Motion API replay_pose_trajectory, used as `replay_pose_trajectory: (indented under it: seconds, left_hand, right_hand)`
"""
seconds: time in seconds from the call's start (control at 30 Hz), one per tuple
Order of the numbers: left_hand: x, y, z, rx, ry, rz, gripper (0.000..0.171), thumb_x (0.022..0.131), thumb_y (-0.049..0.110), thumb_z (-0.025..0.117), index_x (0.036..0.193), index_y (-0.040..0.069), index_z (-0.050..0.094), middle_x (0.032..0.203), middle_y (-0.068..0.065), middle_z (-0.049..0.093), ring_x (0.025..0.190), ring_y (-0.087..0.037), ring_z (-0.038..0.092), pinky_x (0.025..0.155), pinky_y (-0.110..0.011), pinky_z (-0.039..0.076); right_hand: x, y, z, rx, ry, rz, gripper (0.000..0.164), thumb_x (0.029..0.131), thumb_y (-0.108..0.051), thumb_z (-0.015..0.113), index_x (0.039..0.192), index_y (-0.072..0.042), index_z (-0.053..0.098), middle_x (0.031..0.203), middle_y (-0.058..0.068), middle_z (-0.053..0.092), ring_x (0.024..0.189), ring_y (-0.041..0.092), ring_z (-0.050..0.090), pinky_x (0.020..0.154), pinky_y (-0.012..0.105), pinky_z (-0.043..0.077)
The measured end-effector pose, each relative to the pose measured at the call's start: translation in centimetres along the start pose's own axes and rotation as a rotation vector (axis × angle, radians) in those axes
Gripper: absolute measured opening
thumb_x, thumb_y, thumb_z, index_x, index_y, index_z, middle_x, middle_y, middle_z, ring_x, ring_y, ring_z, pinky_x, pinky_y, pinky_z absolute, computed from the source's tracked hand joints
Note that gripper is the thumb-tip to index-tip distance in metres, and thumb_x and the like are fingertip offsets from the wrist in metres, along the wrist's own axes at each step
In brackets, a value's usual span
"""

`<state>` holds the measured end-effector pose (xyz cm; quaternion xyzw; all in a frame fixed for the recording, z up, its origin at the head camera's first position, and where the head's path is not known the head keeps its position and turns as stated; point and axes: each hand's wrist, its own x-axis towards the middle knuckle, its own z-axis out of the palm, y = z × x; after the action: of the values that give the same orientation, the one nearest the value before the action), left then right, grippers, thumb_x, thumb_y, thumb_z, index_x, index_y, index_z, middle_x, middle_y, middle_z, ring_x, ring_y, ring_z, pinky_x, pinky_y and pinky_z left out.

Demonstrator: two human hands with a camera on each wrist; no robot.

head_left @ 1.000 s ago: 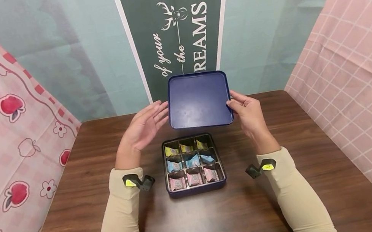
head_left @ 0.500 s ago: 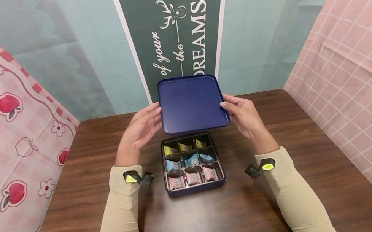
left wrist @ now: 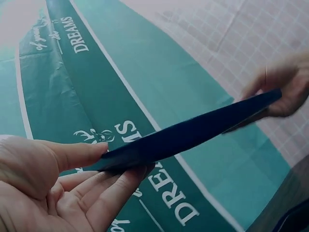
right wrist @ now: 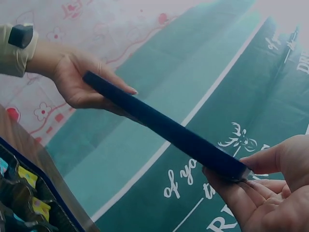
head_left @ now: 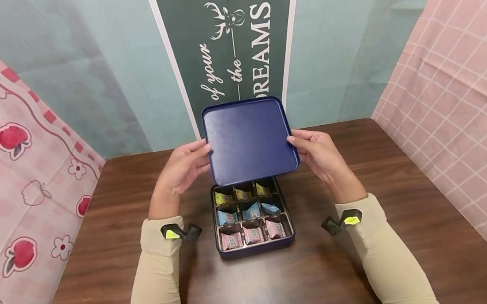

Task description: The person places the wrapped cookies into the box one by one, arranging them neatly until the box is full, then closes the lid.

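A dark blue square lid (head_left: 248, 139) is held up tilted above the back edge of a matching blue box (head_left: 258, 249), its inner face toward the head camera. My left hand (head_left: 183, 171) pinches the lid's left edge, thumb on the near face and fingers behind. On the opposite edge my right hand (head_left: 321, 155) pinches it the same way. In the box lie wrapped sweets in separate compartments: yellow ones (head_left: 244, 194) at the back, blue ones (head_left: 251, 212) in the middle, pink ones (head_left: 254, 233) in front. Both wrist views show the lid edge-on between the hands.
The box stands on a brown wooden table (head_left: 260, 295). A green and teal cloth (head_left: 325, 37) hangs behind it. Pink patterned cloths line the left (head_left: 51, 204) and right (head_left: 469, 111) sides.
The lid has moved left and lower, nearer the box's back edge. My left hand, its fingers outspread beside the lid before, now pinches its left edge. The box has stayed put.
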<state>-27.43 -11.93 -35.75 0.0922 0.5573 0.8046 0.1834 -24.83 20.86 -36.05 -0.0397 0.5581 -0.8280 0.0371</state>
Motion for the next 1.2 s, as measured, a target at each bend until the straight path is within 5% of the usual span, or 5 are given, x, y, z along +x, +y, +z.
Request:
replay_pose_trajectory:
  seconds: [0.3, 0.57, 0.83, 1.07, 1.2]
  left_hand:
    - [-0.6, 0.2, 0.0, 0.249, 0.072, 0.024, 0.046, 0.100, 0.007, 0.061, 0.140, -0.013, 0.050, 0.099, 0.001, 0.075, 0.090, -0.012, 0.073, 0.084, -0.033, 0.060]
    - [-1.4, 0.7, -0.1, 0.417, 0.080, 0.069, 0.050, 0.100, 0.011, 0.064, 0.142, -0.011, 0.050, 0.131, -0.024, 0.064, 0.093, -0.010, 0.072, 0.084, -0.038, 0.061]
    - [-1.8, 1.2, 0.3, 0.611, 0.151, 0.047, 0.051, 0.098, 0.025, 0.070, 0.141, 0.001, 0.058, 0.138, -0.013, 0.062, 0.109, -0.016, 0.067, 0.079, -0.038, 0.059]
    - [-2.2, 1.2, 0.7, 0.707, 0.219, 0.150, 0.040, 0.098, 0.027, 0.070, 0.132, 0.005, 0.068, 0.117, -0.015, 0.071, 0.063, -0.012, 0.054, 0.061, -0.028, 0.051]
    - [-2.3, 1.1, 0.9, 0.748, 0.240, 0.213, 0.035, 0.098, 0.024, 0.070, 0.126, 0.003, 0.071, 0.106, -0.015, 0.071, 0.054, -0.014, 0.046, 0.055, -0.026, 0.047]
  right_hand:
    - [-0.4, -0.2, -0.2, -0.306, 0.022, -0.067, 0.038, 0.099, -0.008, 0.066, 0.128, 0.016, 0.059, 0.090, 0.000, 0.077, 0.076, 0.013, 0.074, 0.067, 0.027, 0.061]
    - [-0.7, 0.0, 0.1, -0.529, 0.041, -0.133, 0.037, 0.099, -0.017, 0.067, 0.126, 0.009, 0.065, 0.084, -0.007, 0.076, 0.067, 0.010, 0.069, 0.058, 0.025, 0.057]
    - [-0.8, 0.0, 0.2, -0.653, 0.070, -0.244, 0.031, 0.098, -0.017, 0.069, 0.121, 0.004, 0.072, 0.104, 0.014, 0.076, 0.088, 0.004, 0.071, 0.081, 0.019, 0.056]
    - [-0.8, 0.3, 0.4, -0.810, 0.111, -0.390, 0.022, 0.095, -0.012, 0.073, 0.112, 0.002, 0.076, 0.105, 0.020, 0.074, 0.088, 0.010, 0.061, 0.077, 0.018, 0.047]
    - [-0.9, 0.3, 0.3, -0.821, 0.143, -0.373, 0.024, 0.095, -0.015, 0.074, 0.114, 0.000, 0.076, 0.109, 0.017, 0.075, 0.092, 0.008, 0.064, 0.079, 0.014, 0.048]
